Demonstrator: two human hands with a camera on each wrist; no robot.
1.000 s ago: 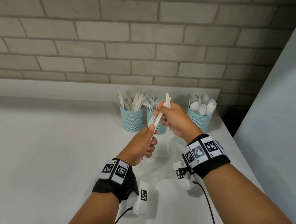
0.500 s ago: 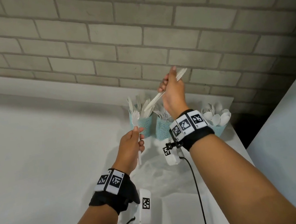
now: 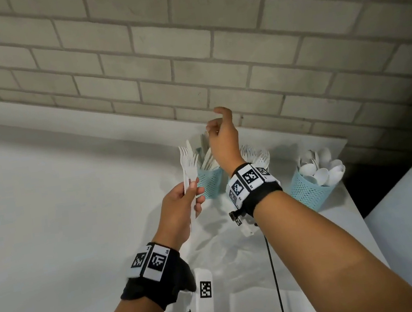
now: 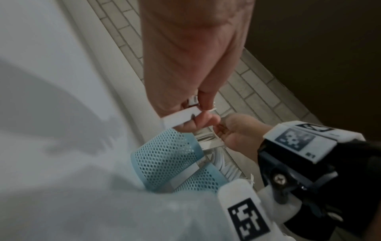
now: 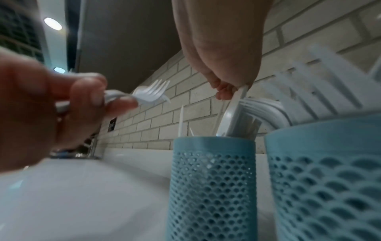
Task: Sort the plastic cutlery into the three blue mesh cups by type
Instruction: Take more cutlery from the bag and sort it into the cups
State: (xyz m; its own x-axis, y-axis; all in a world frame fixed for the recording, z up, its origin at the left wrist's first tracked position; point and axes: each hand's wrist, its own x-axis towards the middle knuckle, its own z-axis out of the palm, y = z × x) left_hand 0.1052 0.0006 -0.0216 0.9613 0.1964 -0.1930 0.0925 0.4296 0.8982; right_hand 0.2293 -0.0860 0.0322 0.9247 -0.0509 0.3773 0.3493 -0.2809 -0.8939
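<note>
left hand (image 3: 180, 206) fingers curled round a couple of white forks (image 3: 187, 158), tines up, just left of the knife cup (image 3: 209, 182), right hand (image 3: 223, 137) above that cup pinching a knife (image 5: 233, 110) tip-down in it, fork cup (image 5: 325, 171) mostly hidden behind the wrist, spoon cup (image 3: 306, 192) far right on the white counter (image 3: 50, 215)

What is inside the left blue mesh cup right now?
White plastic knives stand in the left cup, and the right hand grips one at its top. Their lower ends are hidden by the cup wall.
</note>
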